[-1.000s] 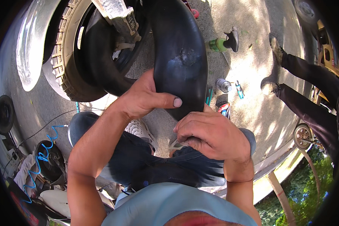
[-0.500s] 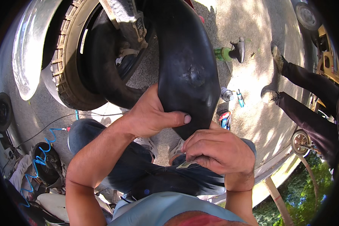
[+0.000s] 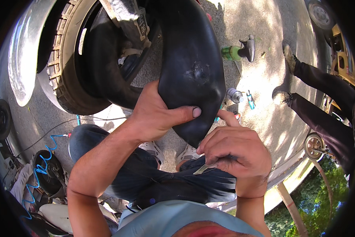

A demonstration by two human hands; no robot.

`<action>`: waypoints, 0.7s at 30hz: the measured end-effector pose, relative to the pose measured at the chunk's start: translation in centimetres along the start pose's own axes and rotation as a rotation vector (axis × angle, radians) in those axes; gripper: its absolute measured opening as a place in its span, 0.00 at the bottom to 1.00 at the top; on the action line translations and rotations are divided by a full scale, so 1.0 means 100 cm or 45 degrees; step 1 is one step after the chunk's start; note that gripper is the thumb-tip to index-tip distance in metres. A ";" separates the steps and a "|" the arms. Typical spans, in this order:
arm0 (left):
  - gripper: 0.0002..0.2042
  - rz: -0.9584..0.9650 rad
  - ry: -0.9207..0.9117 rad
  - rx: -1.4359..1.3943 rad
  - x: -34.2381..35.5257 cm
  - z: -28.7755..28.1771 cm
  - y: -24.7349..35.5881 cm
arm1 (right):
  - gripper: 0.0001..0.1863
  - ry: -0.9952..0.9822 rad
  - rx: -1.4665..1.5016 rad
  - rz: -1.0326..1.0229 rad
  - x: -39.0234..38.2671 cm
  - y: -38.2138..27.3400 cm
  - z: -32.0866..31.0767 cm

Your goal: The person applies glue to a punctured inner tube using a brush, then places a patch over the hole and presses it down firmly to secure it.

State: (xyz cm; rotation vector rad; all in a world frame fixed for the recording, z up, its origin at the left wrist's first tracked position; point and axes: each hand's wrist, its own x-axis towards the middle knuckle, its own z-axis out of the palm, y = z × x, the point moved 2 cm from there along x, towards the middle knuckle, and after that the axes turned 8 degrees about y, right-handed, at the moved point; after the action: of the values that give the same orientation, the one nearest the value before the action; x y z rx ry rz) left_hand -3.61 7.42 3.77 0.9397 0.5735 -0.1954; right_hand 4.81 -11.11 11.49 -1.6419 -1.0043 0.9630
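The black inner tube (image 3: 189,67) runs off the top edge, and its lower tip is covered by the right hand (image 3: 234,152); a small pale object in that hand's grip shows only as a sliver, too little to identify; the left hand (image 3: 157,114) hides the tube's near edge under its palm; the tyre (image 3: 73,67) is cut by the upper rim; the bystander's legs (image 3: 323,106) leave the frame at right.

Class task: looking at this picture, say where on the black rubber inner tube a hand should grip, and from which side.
Grip the inner tube at its lower folded end, coming from the left as the left hand does, thumb across the front. There the rubber narrows and hangs free, while the scuffed patch above stays uncovered. The right hand sits just below the fold.
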 end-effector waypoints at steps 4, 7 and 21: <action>0.19 0.043 -0.003 0.014 -0.001 -0.001 0.002 | 0.06 0.503 0.185 -0.079 -0.003 0.002 0.006; 0.19 0.079 0.007 0.019 -0.002 0.001 0.004 | 0.06 0.622 0.094 -0.194 -0.003 -0.006 0.012; 0.28 -0.142 -0.044 -0.089 0.004 0.003 0.004 | 0.12 0.299 -0.274 -0.157 0.007 0.000 0.022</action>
State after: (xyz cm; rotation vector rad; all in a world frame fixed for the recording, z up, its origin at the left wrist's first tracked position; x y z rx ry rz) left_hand -2.98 7.47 3.99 0.8358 0.5974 -0.2896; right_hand 3.07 -9.81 10.87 -1.7989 -1.0606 0.5799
